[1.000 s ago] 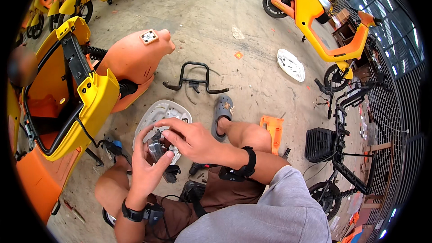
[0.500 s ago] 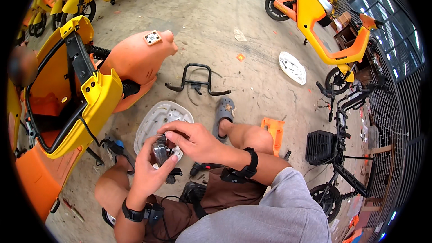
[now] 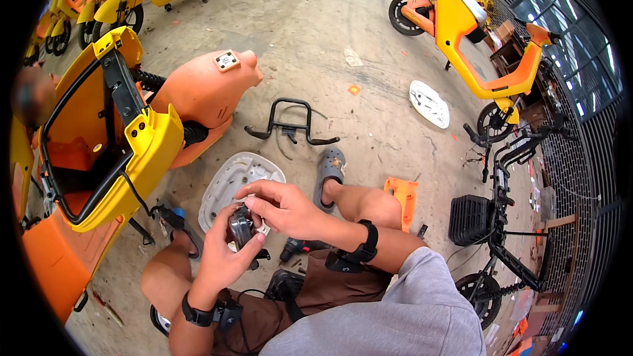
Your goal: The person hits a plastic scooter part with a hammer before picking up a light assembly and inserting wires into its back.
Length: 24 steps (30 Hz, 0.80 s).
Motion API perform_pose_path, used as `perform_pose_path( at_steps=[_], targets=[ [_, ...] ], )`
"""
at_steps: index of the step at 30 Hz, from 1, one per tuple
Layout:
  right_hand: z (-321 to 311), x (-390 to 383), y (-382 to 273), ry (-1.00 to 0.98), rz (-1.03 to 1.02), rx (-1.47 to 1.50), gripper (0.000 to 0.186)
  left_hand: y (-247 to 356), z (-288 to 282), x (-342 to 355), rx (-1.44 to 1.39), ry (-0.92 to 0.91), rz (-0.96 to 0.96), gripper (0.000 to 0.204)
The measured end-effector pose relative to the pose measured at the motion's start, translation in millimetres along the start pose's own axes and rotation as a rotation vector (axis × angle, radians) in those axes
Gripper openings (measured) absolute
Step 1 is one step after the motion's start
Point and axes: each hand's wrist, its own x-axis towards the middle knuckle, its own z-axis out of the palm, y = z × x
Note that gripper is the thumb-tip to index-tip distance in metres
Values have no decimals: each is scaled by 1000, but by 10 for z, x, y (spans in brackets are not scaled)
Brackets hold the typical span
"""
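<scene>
In front of my lap, my left hand [image 3: 226,252] is wrapped around a small rounded dark part with a glossy clear cover [image 3: 241,226], which looks like a lamp unit. My right hand [image 3: 282,208] bends over its top, with thumb and forefinger pinched at the upper edge. Whether a smaller piece sits between those fingertips is hidden. A white plastic shell [image 3: 224,181] lies on the floor just beyond both hands. Below the held part, a black bracket-like piece [image 3: 262,256] shows, partly covered by my left hand.
A partly stripped yellow and orange scooter [image 3: 148,142] stands close at the left. A black tubular rack [image 3: 290,122], an orange panel [image 3: 402,199] and a power drill [image 3: 295,248] lie on the floor. At the right stands a bare black scooter frame [image 3: 499,204]; another white cover [image 3: 429,103] lies farther off.
The lamp-like part has turned slightly in my left hand, and my left fingers have curled closer around it. My right hand stays at its top, shifted only a little.
</scene>
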Motion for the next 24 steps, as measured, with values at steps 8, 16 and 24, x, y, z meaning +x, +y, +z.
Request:
perform_pose_path(
  at_steps=[8, 16, 24],
  targets=[
    [-8, 2, 16, -17, -15, 15, 25, 79, 8, 2, 5, 1, -5, 58],
    [45, -16, 3, 30, 49, 85, 31, 25, 14, -13, -1, 2, -39, 58],
    [14, -5, 34, 16, 36, 62, 27, 38, 12, -8, 35, -30, -14, 57]
  ],
)
